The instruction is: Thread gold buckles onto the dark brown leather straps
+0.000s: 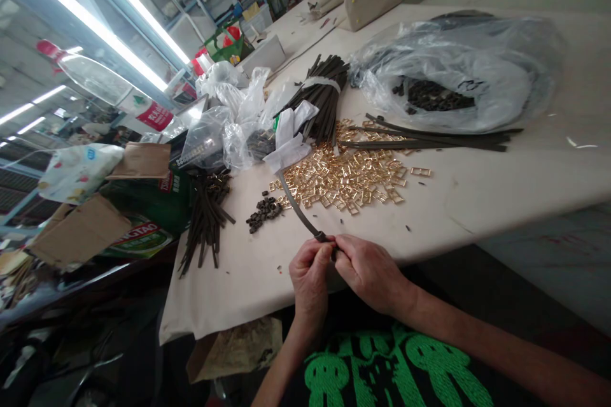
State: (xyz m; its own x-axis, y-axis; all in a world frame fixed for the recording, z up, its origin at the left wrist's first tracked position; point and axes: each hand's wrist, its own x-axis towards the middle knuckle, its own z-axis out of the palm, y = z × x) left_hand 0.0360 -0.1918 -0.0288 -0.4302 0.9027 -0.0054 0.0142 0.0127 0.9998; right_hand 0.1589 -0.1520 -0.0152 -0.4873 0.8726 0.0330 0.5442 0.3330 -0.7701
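Note:
A narrow dark strap (296, 207) runs from the gold buckle pile down into my fingers, with a small dark loop (321, 237) around it close to my fingertips. My left hand (311, 273) is closed on the strap, thumb pressed against the fingers. Right beside it, my right hand (367, 269) pinches the strap's near end; the fingers hide most of that end. Past my hands lies a heap of gold rectangular buckles (351, 174). Left of the heap is a small pile of dark loops (264, 213).
A bundle of dark straps (329, 85) stands behind the buckles. More straps (429, 138) lie to the right, before a clear plastic bag (506, 82). Straps with buckles (206, 222) hang near the table's left edge. A plastic bottle (109, 85) and a green Tsingtao box (143, 235) are at left.

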